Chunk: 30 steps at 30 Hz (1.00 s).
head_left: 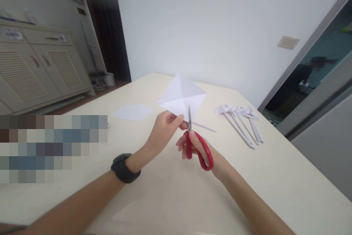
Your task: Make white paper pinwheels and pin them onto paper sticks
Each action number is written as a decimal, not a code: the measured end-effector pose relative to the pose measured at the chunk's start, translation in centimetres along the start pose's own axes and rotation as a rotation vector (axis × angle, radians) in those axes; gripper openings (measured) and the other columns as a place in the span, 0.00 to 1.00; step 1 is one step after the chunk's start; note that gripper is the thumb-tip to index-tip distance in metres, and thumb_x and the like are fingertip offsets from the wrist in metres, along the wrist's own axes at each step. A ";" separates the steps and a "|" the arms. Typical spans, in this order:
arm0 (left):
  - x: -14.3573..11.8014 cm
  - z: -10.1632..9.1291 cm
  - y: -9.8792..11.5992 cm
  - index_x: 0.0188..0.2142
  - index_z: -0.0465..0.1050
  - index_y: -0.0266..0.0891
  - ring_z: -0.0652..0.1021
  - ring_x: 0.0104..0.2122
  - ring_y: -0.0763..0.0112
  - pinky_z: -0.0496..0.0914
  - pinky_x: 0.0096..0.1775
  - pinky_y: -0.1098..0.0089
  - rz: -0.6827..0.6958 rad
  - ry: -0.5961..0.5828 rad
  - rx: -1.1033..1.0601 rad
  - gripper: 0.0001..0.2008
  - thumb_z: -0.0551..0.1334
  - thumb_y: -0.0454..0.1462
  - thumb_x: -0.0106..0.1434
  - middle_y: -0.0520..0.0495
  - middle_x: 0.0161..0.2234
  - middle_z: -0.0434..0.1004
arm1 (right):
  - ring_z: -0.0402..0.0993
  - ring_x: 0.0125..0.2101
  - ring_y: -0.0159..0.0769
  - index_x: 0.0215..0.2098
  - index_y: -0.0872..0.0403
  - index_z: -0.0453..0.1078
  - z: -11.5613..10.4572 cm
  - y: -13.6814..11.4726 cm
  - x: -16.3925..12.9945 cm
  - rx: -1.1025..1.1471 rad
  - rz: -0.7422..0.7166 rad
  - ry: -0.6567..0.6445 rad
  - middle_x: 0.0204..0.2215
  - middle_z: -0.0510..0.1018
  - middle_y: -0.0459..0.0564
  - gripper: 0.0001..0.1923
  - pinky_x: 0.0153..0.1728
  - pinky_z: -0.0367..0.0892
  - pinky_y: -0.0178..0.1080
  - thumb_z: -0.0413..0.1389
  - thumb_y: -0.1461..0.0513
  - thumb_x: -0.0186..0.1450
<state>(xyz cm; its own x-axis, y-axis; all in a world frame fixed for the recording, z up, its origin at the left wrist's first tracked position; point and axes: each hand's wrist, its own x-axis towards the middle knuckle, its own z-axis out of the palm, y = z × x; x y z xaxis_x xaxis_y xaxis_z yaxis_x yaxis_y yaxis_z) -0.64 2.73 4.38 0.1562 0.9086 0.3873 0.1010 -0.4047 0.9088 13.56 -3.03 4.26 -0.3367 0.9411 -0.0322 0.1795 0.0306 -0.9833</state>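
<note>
A left hand (165, 128) pinches the lower corner of a creased white paper square (181, 97) above a cream table (288, 176). The right hand (196, 149) grips red-handled scissors (196, 147), blades meeting the paper's edge. Rolled paper pinwheels (242, 121) lie at three o'clock.

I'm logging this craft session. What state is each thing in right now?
left hand: pinching the creased paper square above the table.
right hand: gripping the red scissors, blades at the square's lower corner.
paper pinwheels: lying flat.
paper sheet: flat on the table.

White creased paper square (181, 95), red-handled scissors (198, 149), black wristband (125, 168), cream table (275, 176)
</note>
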 end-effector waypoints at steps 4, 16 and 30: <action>0.0 -0.2 0.1 0.21 0.69 0.34 0.76 0.26 0.70 0.69 0.35 0.70 -0.003 0.000 -0.035 0.14 0.56 0.38 0.60 0.49 0.22 0.75 | 0.62 0.24 0.29 0.32 0.54 0.69 0.0 0.2 -0.2 0.029 -0.013 -0.020 0.24 0.69 0.47 0.25 0.28 0.58 0.35 0.41 0.45 0.64; 0.0 -0.1 0.4 0.19 0.71 0.34 0.76 0.25 0.69 0.70 0.34 0.70 0.002 -0.034 -0.029 0.15 0.54 0.38 0.59 0.48 0.20 0.75 | 0.63 0.25 0.30 0.31 0.55 0.69 0.0 0.6 -0.2 0.114 0.021 -0.038 0.22 0.69 0.47 0.26 0.32 0.58 0.37 0.40 0.44 0.65; 0.0 -0.1 0.5 0.20 0.71 0.34 0.76 0.25 0.70 0.69 0.33 0.72 0.010 -0.085 0.018 0.15 0.54 0.37 0.60 0.48 0.21 0.75 | 0.63 0.22 0.30 0.27 0.56 0.69 0.1 1.0 0.5 0.057 -0.051 -0.034 0.21 0.66 0.46 0.29 0.28 0.59 0.37 0.38 0.44 0.64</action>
<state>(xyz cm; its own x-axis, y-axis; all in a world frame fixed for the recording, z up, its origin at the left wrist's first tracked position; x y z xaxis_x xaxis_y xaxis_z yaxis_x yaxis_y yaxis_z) -0.73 2.53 4.85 0.2401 0.8930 0.3807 0.1168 -0.4159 0.9019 13.50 -2.52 3.22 -0.3753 0.9268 0.0136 0.1089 0.0586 -0.9923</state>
